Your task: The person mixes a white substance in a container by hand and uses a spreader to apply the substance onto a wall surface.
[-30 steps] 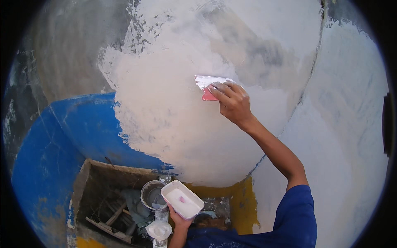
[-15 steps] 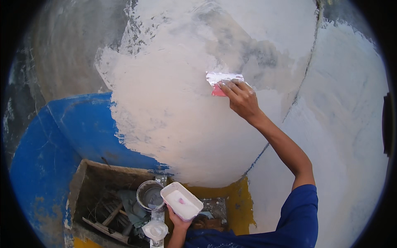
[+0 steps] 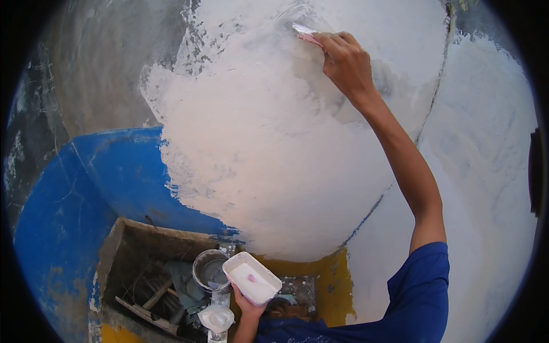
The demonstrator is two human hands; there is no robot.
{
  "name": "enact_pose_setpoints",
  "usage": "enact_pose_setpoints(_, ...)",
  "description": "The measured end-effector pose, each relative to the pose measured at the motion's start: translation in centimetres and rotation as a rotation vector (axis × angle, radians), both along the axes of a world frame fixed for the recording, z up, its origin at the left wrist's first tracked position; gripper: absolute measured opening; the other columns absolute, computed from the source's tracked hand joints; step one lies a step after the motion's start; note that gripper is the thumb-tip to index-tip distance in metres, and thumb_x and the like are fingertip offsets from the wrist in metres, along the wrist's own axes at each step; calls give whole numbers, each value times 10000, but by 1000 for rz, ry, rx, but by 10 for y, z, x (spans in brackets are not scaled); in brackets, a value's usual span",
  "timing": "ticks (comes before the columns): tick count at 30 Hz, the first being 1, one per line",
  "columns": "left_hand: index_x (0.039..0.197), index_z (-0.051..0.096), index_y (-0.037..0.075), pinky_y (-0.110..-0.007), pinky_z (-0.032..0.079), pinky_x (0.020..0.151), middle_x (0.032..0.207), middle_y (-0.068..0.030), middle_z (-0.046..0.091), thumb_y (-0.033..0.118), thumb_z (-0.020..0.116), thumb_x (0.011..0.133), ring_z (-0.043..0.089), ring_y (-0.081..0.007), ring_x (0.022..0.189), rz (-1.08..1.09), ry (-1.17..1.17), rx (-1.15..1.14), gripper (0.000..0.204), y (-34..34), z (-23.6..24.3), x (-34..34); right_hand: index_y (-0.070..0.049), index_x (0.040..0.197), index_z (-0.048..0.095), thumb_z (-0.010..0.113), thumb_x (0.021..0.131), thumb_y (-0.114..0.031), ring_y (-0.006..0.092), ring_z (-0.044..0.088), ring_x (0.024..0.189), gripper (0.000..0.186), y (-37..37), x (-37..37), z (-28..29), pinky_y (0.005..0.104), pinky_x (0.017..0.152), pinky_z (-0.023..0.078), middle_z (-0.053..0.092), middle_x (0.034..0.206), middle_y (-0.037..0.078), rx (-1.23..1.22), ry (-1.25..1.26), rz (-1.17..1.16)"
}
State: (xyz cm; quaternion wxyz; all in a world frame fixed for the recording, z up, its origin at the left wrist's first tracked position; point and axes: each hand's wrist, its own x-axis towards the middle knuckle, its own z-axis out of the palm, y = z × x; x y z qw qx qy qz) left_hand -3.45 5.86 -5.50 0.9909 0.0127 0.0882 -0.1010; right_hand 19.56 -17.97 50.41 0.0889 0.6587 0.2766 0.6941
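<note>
High on the wall, my right hand (image 3: pixel 347 60) pinches a pink-red putty spreader (image 3: pixel 309 35) loaded with white paste along its edge. The spreader is tilted, and its edge is at a grey patch in the white coating. Whether it touches the wall there I cannot tell. Low in the view, my left hand (image 3: pixel 248 303) grips a rectangular plastic tub (image 3: pixel 256 276) from beneath. White putty fills part of the tub, with a small pinkish lump on its surface. White putty (image 3: pixel 257 131) covers much of the wall, ending in a ragged border over blue paint (image 3: pixel 126 171).
Beside the tub stand a round bucket (image 3: pixel 211 270) with grey contents and a white-smeared container (image 3: pixel 216 318) on a narrow ledge. A concrete trough (image 3: pixel 118 251) at lower left holds wood scraps and cloth. A crack (image 3: pixel 436 97) runs down the wall's corner at right.
My right hand has moved up the wall with the spreader, which has turned more edge-on. My left hand and the tub have stayed nearly in place.
</note>
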Motion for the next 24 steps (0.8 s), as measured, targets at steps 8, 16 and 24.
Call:
enact_pose_setpoints(8, 1482, 361, 230, -710, 404, 979, 1423, -106, 477, 715, 455, 894, 489, -414, 1278, 16, -16, 45, 768, 9, -1, -3, -87, 1058, 686, 609, 725, 52, 242, 636, 923, 369, 12, -9, -132, 374, 744, 546, 684, 1009, 41, -115, 418, 60)
enact_pose_setpoints(16, 1475, 375, 213, -656, 412, 1016, 1413, -96, 488, 686, 451, 914, 503, -388, 1273, 15, -6, 99, 737, 9, 13, 0, -133, 1273, 639, 626, 761, 43, 266, 555, 1095, 542, -7, 29, -206, 397, 859, 442, 598, 1264, 51, -10, 268, -86)
enact_pose_setpoints(24, 1475, 377, 210, -650, 423, 1009, 1413, -89, 492, 688, 435, 918, 507, -380, 1269, 42, 0, 142, 736, 18, 13, -5, -118, 1074, 710, 648, 728, 75, 257, 627, 930, 400, -6, -29, -72, 387, 761, 529, 690, 999, 23, 127, 114, 134)
